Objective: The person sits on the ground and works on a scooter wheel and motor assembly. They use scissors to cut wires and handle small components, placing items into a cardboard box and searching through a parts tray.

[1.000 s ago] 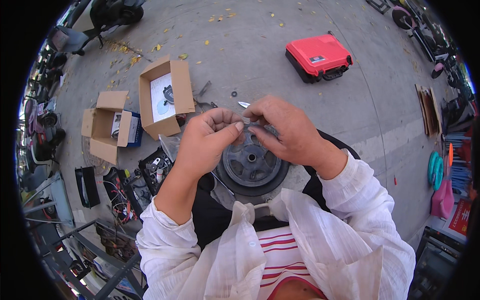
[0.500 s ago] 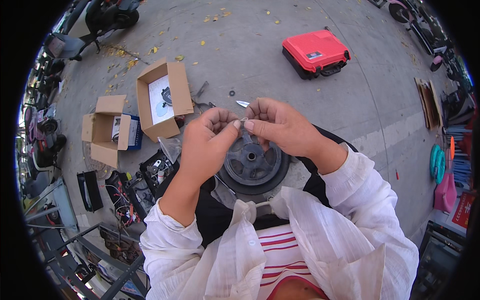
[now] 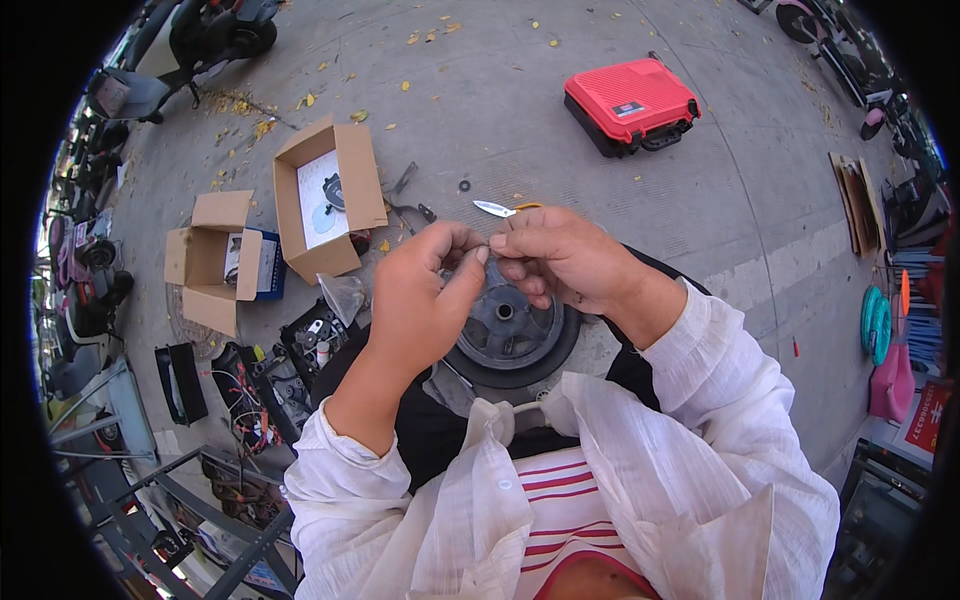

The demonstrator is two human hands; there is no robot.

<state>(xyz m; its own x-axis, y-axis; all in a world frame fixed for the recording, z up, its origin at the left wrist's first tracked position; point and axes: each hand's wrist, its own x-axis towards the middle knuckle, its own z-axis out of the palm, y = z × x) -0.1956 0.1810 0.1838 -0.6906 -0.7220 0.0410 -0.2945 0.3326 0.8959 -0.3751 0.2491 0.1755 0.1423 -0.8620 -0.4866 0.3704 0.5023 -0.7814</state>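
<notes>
My left hand (image 3: 425, 295) and my right hand (image 3: 570, 260) meet fingertip to fingertip above a dark spoked wheel (image 3: 510, 345). Thumb and forefinger of each are pinched together. Something tiny and thin sits between them, too small and covered to name. The wheel, with a hub hole in its middle, lies flat between my knees, its far part hidden by my hands. Just beyond my right hand, a knife (image 3: 492, 209) with a bright blade and yellow handle rests on the ground. A small dark ring (image 3: 464, 186) lies past it.
Two opened cardboard boxes (image 3: 360, 180) stand on the left. Nearer are a clear plastic bag (image 3: 343, 296), trays of parts and wiring (image 3: 245, 400), and a metal frame (image 3: 160, 480). A red hard case (image 3: 632, 105) sits far right of centre. Parked scooters (image 3: 215, 45) line both sides.
My hands have shifted slightly nearer to me, uncovering more of the knife. The thin pale loop seen between my fingertips is now mostly hidden. My right hand's other fingers have curled in.
</notes>
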